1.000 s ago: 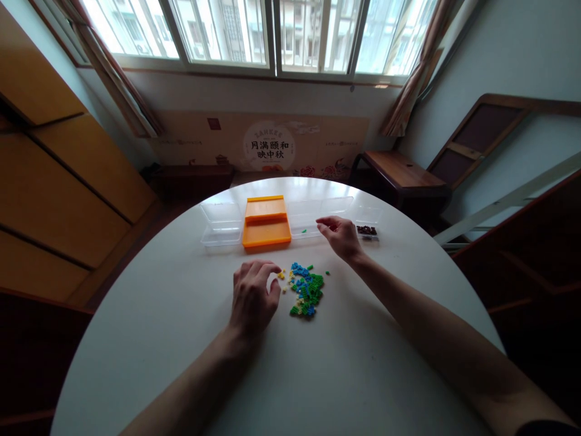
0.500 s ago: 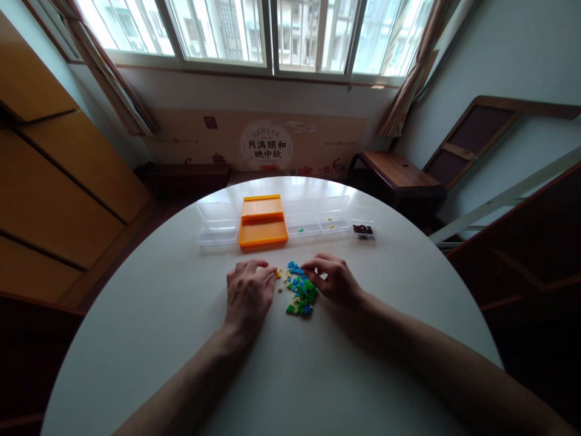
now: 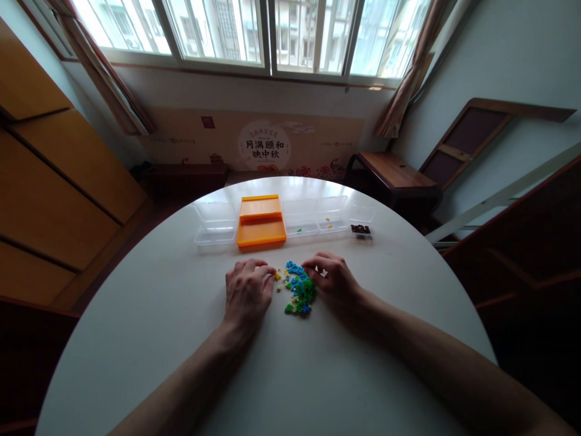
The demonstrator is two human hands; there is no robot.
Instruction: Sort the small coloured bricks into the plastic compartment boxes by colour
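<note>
A loose pile of tiny blue, green and pale yellow building bricks (image 3: 300,290) lies on the white round table (image 3: 272,375). On its left side, my left hand (image 3: 247,292) rests with curled fingers, its fingertips closed at a few small yellow bricks (image 3: 278,275). From the right, my right hand (image 3: 333,277) reaches to the pile's upper edge, thumb and forefinger bent together by the blue bricks (image 3: 293,267). Whatever sits between those right fingertips is too small to make out.
Beyond the hands stand an orange tray (image 3: 262,243) and clear plastic boxes with raised lids. One clear box (image 3: 216,237) is left of the tray. To its right, others hold a green piece (image 3: 299,230), yellow pieces (image 3: 329,226) and dark brown pieces (image 3: 361,229).
The whole view has shifted slightly. Both hands keep nearly the same place at the pile, and the bricks show no clear movement.
</note>
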